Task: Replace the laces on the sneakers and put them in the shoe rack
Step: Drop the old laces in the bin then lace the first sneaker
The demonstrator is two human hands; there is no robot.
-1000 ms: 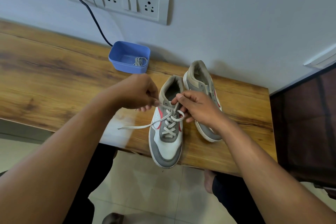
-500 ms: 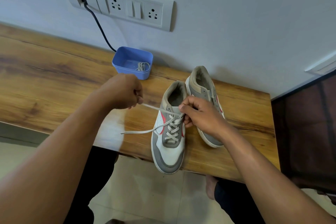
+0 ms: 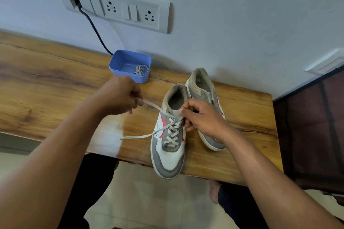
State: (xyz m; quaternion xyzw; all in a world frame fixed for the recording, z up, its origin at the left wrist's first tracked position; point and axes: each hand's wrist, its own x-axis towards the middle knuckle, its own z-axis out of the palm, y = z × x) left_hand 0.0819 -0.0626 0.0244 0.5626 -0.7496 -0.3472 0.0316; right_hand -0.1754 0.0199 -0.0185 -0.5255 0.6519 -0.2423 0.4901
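Note:
Two grey-and-white sneakers with red trim stand side by side on the wooden table [image 3: 46, 87]. The near sneaker [image 3: 170, 147] carries a beige lace [image 3: 172, 132] criss-crossed through its eyelets, toe over the table's front edge. My left hand [image 3: 120, 96] pinches one lace end and holds it taut to the left of the shoe. The other lace end trails loose onto the table. My right hand [image 3: 200, 115] grips the tongue and upper eyelet edge of that shoe. The second sneaker [image 3: 203, 96] stands behind my right hand, partly hidden.
A blue plastic tub [image 3: 121, 61] with a coiled lace [image 3: 140, 69] in it stands against the wall behind the shoes. A black cable [image 3: 95, 29] runs from the wall socket panel [image 3: 128, 11] down behind the tub. A dark cabinet [image 3: 312, 126] stands right of the table.
My left hand has drawn the lace end out to the left, away from the shoe, so the lace now runs taut. My right hand stays at the top eyelets.

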